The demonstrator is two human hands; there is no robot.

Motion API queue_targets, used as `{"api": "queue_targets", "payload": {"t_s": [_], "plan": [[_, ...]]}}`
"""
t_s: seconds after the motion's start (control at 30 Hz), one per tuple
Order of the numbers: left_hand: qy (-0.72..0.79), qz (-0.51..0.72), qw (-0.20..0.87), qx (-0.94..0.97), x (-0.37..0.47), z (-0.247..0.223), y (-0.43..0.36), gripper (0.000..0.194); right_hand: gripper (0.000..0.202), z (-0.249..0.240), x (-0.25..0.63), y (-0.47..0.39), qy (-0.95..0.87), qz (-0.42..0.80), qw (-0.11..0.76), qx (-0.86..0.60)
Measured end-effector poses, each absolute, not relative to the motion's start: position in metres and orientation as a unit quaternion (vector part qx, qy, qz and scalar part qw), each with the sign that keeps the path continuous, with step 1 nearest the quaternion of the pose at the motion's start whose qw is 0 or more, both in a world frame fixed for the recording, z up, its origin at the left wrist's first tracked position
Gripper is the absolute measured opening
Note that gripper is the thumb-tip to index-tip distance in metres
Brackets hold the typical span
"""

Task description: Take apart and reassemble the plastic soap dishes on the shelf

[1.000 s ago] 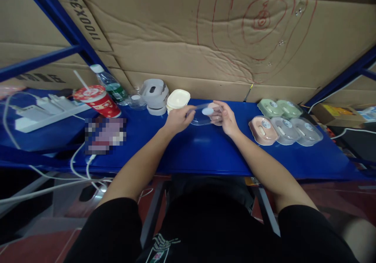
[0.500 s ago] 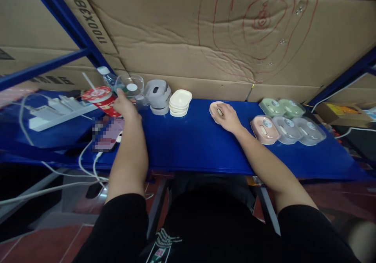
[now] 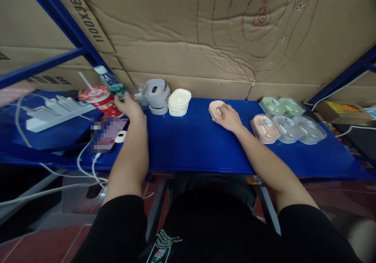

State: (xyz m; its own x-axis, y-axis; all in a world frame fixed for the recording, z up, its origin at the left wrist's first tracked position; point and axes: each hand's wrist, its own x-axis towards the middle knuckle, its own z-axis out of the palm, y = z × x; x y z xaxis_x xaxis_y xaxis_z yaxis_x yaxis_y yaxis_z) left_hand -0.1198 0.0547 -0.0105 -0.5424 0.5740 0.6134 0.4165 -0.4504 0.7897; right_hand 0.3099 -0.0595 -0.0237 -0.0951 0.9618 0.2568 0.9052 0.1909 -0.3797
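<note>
My right hand [image 3: 230, 117] lies over a pink rounded plastic box [image 3: 216, 108] on the blue table, its fingers gripping the far side. A pale oblong piece shows on the box's top. At the left, my left hand [image 3: 129, 105] has its fingers apart, between a green-labelled bottle [image 3: 113, 83] and some clear plastic covers [image 3: 141, 95]. I see nothing held in it, though part of its inner side is hidden. Right of the covers stand a stack of grey plastic pieces [image 3: 158, 94] and a stack of cream trays [image 3: 179, 101].
Several covered boxes, pink [image 3: 265, 129], grey [image 3: 286, 128] and green [image 3: 272, 105], sit at the right. A red cup with a straw [image 3: 101, 100], a phone [image 3: 110, 132], a power strip [image 3: 58, 112] and cables occupy the left. Cardboard [image 3: 176, 32] walls the back.
The clear cover with a white label that my left hand held up no longer shows there, and the bottle is less covered. My right hand stays on the pink box.
</note>
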Motion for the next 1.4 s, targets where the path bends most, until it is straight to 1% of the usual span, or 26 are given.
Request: {"api": "queue_targets", "payload": {"t_s": [0.07,0.1,0.17,0.27,0.33,0.4,0.47,0.6,0.7,0.9,0.97,1.0,1.1,1.17,1.27,1.4], "plan": [[0.537,0.761,0.021,0.362,-0.1,-0.004,0.045,0.015,0.062,-0.023,0.309,-0.058,-0.741,0.061,0.253,-0.619],[0.536,0.764,0.014,0.359,-0.088,-0.002,0.037,0.017,0.059,-0.024,0.309,-0.057,-0.739,0.059,0.274,-0.612],[0.509,0.732,0.012,0.452,-0.059,-0.001,0.017,0.023,0.057,-0.025,0.31,-0.056,-0.733,0.056,0.328,-0.593],[0.476,0.604,0.064,0.636,-0.012,-0.005,-0.018,0.029,0.062,-0.027,0.309,-0.055,-0.722,0.065,0.417,-0.548],[0.432,0.476,0.123,0.756,0.016,-0.01,-0.038,0.032,0.068,-0.027,0.307,-0.056,-0.718,0.083,0.464,-0.513],[0.388,0.38,0.195,0.816,0.039,-0.015,-0.052,0.035,0.073,-0.028,0.301,-0.06,-0.717,0.103,0.492,-0.483],[0.361,0.352,0.265,0.822,0.055,-0.02,-0.06,0.037,0.077,-0.028,0.292,-0.065,-0.721,0.123,0.498,-0.465],[0.34,0.413,0.363,0.763,0.065,-0.021,-0.064,0.03,0.085,-0.029,0.273,-0.076,-0.738,0.164,0.458,-0.467],[0.325,0.438,0.41,0.731,0.064,-0.016,-0.063,0.031,0.086,-0.029,0.267,-0.081,-0.738,0.171,0.444,-0.477],[0.311,0.413,0.463,0.72,0.061,-0.015,-0.057,0.04,0.08,-0.028,0.269,-0.078,-0.727,0.125,0.452,-0.503],[0.331,0.419,0.427,0.729,0.056,-0.016,-0.054,0.035,0.079,-0.029,0.274,-0.072,-0.715,0.104,0.444,-0.531],[0.347,0.435,0.384,0.737,0.052,-0.014,-0.052,0.031,0.08,-0.031,0.279,-0.068,-0.706,0.095,0.443,-0.545],[0.396,0.506,0.187,0.743,0.031,-0.003,-0.047,0.019,0.082,-0.036,0.293,-0.055,-0.665,0.093,0.47,-0.573],[0.431,0.532,0.072,0.726,0.014,0.008,-0.043,0.015,0.084,-0.04,0.299,-0.049,-0.638,0.116,0.498,-0.576],[0.493,0.54,-0.016,0.683,-0.016,0.022,-0.037,0.018,0.084,-0.043,0.301,-0.047,-0.632,0.137,0.503,-0.574],[0.544,0.554,-0.061,0.627,-0.053,0.024,-0.026,0.036,0.08,-0.039,0.295,-0.054,-0.674,0.119,0.468,-0.559]]}}
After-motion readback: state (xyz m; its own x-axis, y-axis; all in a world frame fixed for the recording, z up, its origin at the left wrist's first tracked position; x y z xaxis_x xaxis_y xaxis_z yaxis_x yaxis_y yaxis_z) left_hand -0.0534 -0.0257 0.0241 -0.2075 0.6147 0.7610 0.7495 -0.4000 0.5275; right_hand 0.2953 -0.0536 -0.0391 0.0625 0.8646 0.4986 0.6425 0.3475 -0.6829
